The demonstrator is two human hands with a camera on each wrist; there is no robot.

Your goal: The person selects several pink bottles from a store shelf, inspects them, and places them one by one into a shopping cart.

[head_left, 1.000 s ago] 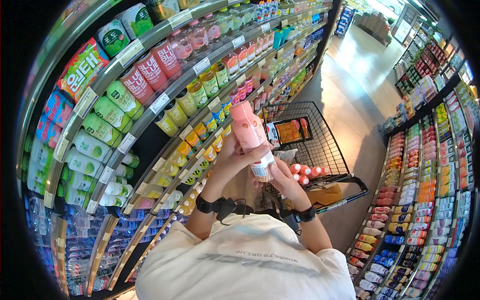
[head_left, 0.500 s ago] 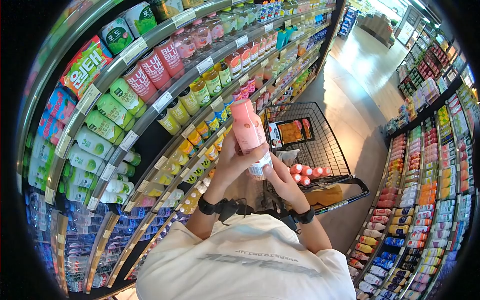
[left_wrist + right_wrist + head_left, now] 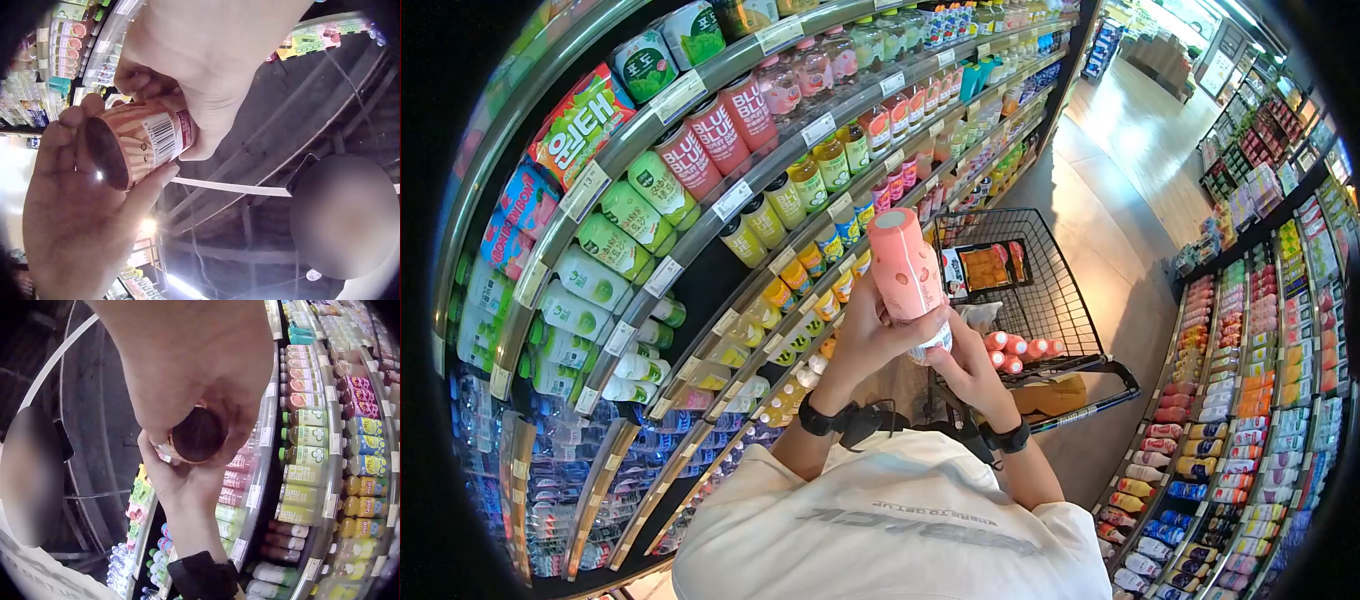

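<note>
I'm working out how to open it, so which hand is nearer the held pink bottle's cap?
Left. The left hand grips the pink bottle around its lower body, below the cap; the right hand is farther down, holding the bottle near its base.

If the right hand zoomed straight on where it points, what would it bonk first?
The right hand would push into the pink bottle it already holds, then the left hand. Past those, probably the drinks shelf, but how far is hard to tell.

The right hand (image 3: 200,369) and left hand (image 3: 190,490) hold a dark-based bottle (image 3: 199,435) near shelved drinks (image 3: 306,436).
</note>
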